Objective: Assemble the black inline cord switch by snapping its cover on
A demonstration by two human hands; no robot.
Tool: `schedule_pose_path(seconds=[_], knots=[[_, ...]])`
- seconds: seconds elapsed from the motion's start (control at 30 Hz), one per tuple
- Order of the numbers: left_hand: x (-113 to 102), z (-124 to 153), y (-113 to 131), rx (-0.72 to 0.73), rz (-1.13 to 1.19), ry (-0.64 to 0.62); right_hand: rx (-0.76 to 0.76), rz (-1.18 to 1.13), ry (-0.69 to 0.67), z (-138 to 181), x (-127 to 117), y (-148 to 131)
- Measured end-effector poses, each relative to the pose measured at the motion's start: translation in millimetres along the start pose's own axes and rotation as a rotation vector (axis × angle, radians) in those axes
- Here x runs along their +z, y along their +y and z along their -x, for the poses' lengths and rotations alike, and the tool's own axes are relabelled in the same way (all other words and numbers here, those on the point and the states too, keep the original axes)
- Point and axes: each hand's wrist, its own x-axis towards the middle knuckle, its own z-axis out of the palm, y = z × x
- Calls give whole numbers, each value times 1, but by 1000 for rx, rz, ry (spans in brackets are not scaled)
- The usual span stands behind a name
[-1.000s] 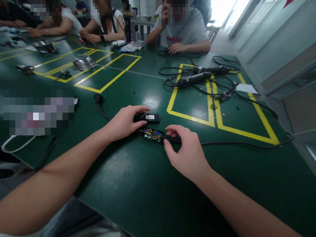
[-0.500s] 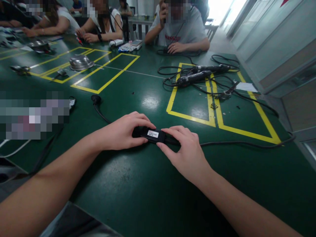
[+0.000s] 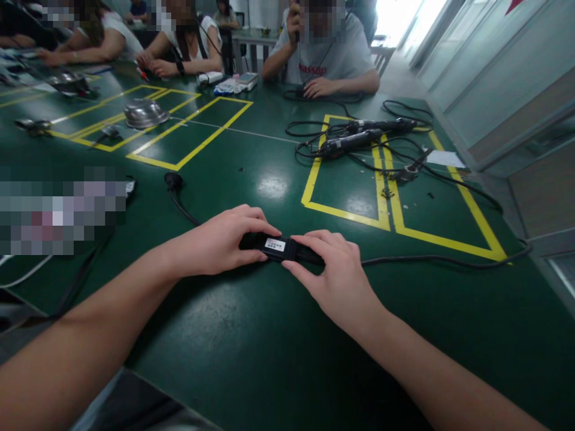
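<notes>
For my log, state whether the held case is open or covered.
Covered: its labelled lid is on, no opening showing; whether latched, cannot tell.

Two black cylindrical tools (image 3: 353, 142) lie across yellow tape (image 3: 345, 216) on the green desk (image 3: 233, 371), a white sheet (image 3: 444, 158) to their right. A shiny metal bowl (image 3: 144, 114) sits well left. Opposite is a person (image 3: 335, 57) in a lettered pale T-shirt.

The left forearm (image 3: 112, 305) and right forearm (image 3: 426, 365) are bare, with dark greyish clothing (image 3: 123, 398) below.
</notes>
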Motion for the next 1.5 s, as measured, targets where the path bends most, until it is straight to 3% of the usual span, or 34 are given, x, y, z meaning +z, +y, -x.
schedule_pose_path(seconds=[0.23,0.47,0.6,0.67,0.73,0.97,1.17,1.5], knots=[[0,-2,3,-2,-40,0,-12,6,7,1,0,-2],[-3,-4,0,-44,177,-14,-3,-10,-5,1,0,-3],[1,-5,-9,-158,375,201,34,-49,32,1,2,-3],[3,-7,-15,-226,250,321,44,-67,45,1,2,-3],[5,-9,-21,-261,68,361,31,-70,52,1,2,-2],[3,-8,-23,-125,-120,271,-13,-47,24,-1,-1,-1],[-8,0,-7,-139,59,-62,-24,-111,-22,-2,-3,-2],[-9,0,-6,-177,95,-60,-23,-158,20,0,-5,-5]])
